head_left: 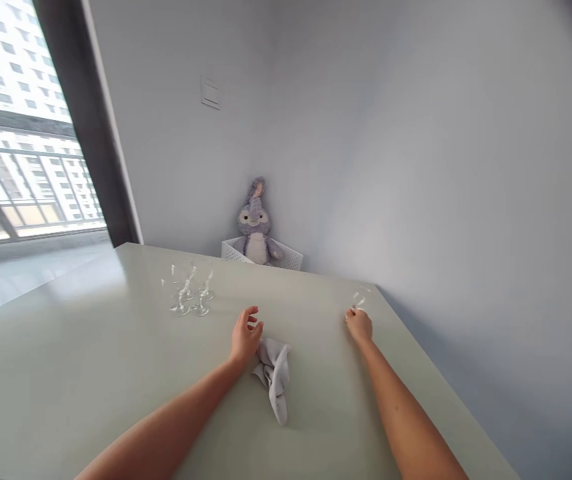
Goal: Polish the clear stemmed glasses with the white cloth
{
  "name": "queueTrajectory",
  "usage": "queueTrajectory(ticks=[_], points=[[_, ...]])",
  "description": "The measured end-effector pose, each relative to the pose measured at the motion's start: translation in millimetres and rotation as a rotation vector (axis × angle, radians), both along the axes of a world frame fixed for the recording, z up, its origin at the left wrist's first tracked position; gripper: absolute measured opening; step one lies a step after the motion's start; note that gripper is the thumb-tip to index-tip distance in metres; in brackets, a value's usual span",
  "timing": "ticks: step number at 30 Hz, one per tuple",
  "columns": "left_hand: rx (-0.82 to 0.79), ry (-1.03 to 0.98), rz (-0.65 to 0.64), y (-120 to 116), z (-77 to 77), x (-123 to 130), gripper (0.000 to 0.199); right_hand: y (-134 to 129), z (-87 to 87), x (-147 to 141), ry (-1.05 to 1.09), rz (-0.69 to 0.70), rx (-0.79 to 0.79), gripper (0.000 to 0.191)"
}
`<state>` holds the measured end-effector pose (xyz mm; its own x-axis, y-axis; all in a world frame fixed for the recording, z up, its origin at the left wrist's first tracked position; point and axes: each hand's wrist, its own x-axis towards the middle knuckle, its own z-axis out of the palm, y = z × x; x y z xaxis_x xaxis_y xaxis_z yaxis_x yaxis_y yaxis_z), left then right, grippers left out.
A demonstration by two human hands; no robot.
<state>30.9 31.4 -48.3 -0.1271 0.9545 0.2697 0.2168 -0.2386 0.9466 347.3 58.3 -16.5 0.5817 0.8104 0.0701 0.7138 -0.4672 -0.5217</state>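
Right of frame, the right hand (360,323) pinches a glass (359,299); moving it would call for steadiness. Mid-frame, the left hand (247,335) curls loosely, empty, beside the cloth (279,375).

Shiny clr-glass stemware (186,293), matt fab. cloth (277,372), smooth tabletop (101,353) w/ sheen

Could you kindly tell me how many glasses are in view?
5 visible: four glasses clustered on the left, one glass at the right hand; overlap may hide others.
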Motion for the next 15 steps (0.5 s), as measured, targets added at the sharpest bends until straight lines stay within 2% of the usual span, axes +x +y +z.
queueTrajectory(ticks=[4, 8, 10, 15], points=[[-0.013, -0.261, 0.256, 4.5, 9.6, -9.3, 0.030, 5.5, -13.2, 18.9, 0.042, -0.014, 0.007, 0.030], [-0.061, -0.459, 0.480, 7.6, 22.5, -24.2, 0.036, 5.5, -23.2, 27.3, 0.108, 0.029, 0.027, 0.023], [-0.134, -0.546, 0.543, 9.8, 28.9, -33.5, 0.041, -0.5, -26.1, 30.2, 0.156, 0.056, 0.041, 0.023], [-0.247, -0.692, 0.591, 19.8, 37.7, -56.6, 0.047, -32.4, -29.6, 39.8, 0.255, 0.063, 0.064, 0.042]])
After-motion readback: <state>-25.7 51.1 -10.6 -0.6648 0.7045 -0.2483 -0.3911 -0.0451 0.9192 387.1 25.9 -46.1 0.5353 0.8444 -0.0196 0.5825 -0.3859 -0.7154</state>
